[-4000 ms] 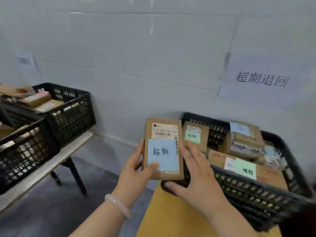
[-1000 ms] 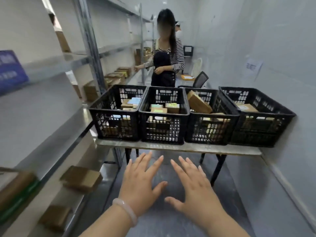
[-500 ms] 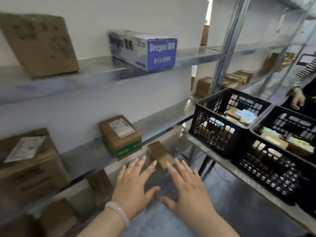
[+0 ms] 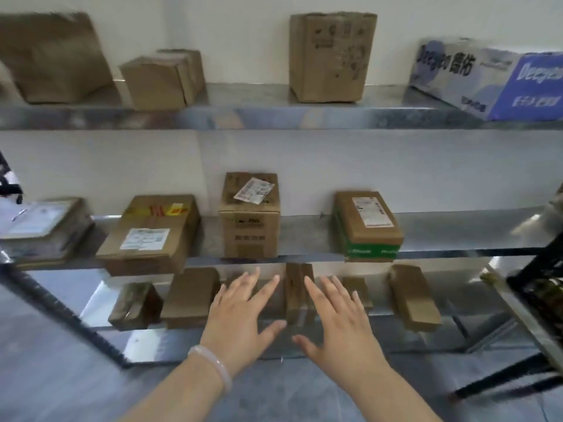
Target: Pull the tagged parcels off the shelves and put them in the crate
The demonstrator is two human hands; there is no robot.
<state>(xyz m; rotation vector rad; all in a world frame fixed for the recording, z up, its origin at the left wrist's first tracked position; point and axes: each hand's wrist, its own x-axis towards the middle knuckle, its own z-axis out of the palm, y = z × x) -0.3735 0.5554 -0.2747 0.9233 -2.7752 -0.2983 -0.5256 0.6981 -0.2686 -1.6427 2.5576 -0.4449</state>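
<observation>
The step in hand looks like the search for the next tagged parcel. Both hands are empty: the left hand [image 4: 240,318], with a pale translucent bangle [image 4: 213,365] at the wrist, and the right hand [image 4: 338,324] hover with fingers spread and relaxed in front of the lowest galvanised metal shelf [image 4: 475,327], touching nothing. A narrow brown cardboard box standing on edge [image 4: 297,293] shows between them. No coloured tag shows on any parcel here. On the shiny middle metal shelf [image 4: 457,236] sit a wide, creased cardboard box with yellow-and-red tape [image 4: 149,236], a squarish upright cardboard box with a peeling white label [image 4: 249,217] and a flat cardboard box banded in green tape [image 4: 365,226]; all carry only printed shipping labels. A glossy blue-and-white printed carton [image 4: 487,83] lies on the top shelf. The black plastic lattice crate [image 4: 545,269] is only partly in view at the right edge. The next move probably calls for checking the hidden faces of the small matt boxes below, then gripping a tagged one by its rigid edges.
</observation>
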